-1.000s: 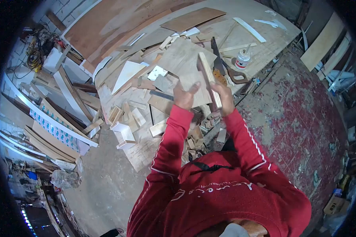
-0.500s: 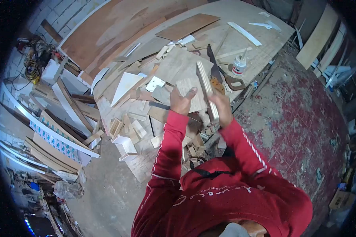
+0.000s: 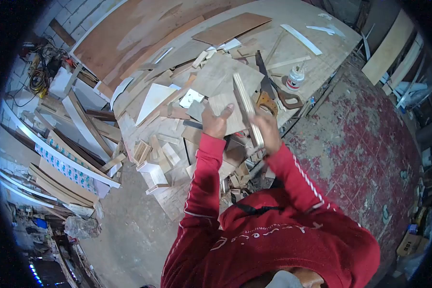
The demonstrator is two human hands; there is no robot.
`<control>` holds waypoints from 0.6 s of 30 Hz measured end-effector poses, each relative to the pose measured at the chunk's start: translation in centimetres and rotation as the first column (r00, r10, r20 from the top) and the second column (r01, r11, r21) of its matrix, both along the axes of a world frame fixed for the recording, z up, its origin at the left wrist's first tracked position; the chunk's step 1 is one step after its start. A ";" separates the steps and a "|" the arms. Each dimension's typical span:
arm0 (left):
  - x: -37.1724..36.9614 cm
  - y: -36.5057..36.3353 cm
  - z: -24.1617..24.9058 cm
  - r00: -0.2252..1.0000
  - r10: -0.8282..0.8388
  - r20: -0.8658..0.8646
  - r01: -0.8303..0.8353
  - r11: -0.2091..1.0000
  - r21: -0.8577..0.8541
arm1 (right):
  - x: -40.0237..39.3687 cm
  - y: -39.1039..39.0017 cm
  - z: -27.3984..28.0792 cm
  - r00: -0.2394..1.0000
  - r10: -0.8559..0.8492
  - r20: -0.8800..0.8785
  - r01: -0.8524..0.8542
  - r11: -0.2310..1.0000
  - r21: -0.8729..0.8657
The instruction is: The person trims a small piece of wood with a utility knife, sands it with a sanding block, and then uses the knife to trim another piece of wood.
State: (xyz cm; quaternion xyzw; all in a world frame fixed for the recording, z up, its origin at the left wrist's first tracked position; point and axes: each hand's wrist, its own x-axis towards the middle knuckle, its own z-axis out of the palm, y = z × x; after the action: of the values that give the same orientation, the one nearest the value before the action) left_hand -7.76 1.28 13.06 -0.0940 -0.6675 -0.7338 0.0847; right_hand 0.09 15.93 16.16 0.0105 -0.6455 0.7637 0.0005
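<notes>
My left hand [image 3: 215, 123] is closed on a pale square wooden board [image 3: 227, 111], its thumb lying on the upper face. My right hand [image 3: 268, 130] grips a plywood piece [image 3: 246, 108] turned on edge, so its striped layers show. The plywood stands against the board's right side; the fingers beneath both pieces are hidden. Just beyond my right hand lie a handsaw [image 3: 265, 79] with a dark blade and a brown wooden saw handle [image 3: 290, 100]. A larger flat panel [image 3: 221, 72] lies behind the held pieces.
A white tub [image 3: 295, 78] with a stick in it stands on the worktable [image 3: 321, 33], right of the saw. Wood offcuts [image 3: 161, 153] are heaped at left, near a white triangular panel [image 3: 152, 103]. Long boards [image 3: 77, 158] lean along the left side.
My hands and the two wooden pieces have shifted slightly left against the bench. More of the saw and its handle shows beside them. Both hands keep their hold.
</notes>
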 end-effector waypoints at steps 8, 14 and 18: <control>-0.3 -0.7 -0.6 0.998 0.026 0.052 -0.028 0.999 0.047 | -1.4 -0.6 -0.2 0.997 0.018 0.071 -0.018 1.000 -0.002; -4.1 -4.7 -3.2 0.924 0.353 -0.149 -0.376 0.909 -0.179 | 4.0 2.5 -5.1 0.967 0.240 0.091 -0.249 0.963 0.100; -1.8 -3.5 -0.9 0.895 0.399 -0.201 -0.412 0.911 -0.023 | 5.1 4.4 -10.2 0.976 -0.017 0.215 0.080 0.954 -0.290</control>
State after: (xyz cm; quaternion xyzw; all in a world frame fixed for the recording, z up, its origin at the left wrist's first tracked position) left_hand -9.56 -2.22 12.11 -0.0260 -0.6845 -0.6654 0.2967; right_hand 5.23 20.31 5.98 -0.0864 -0.5199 0.8485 -0.0472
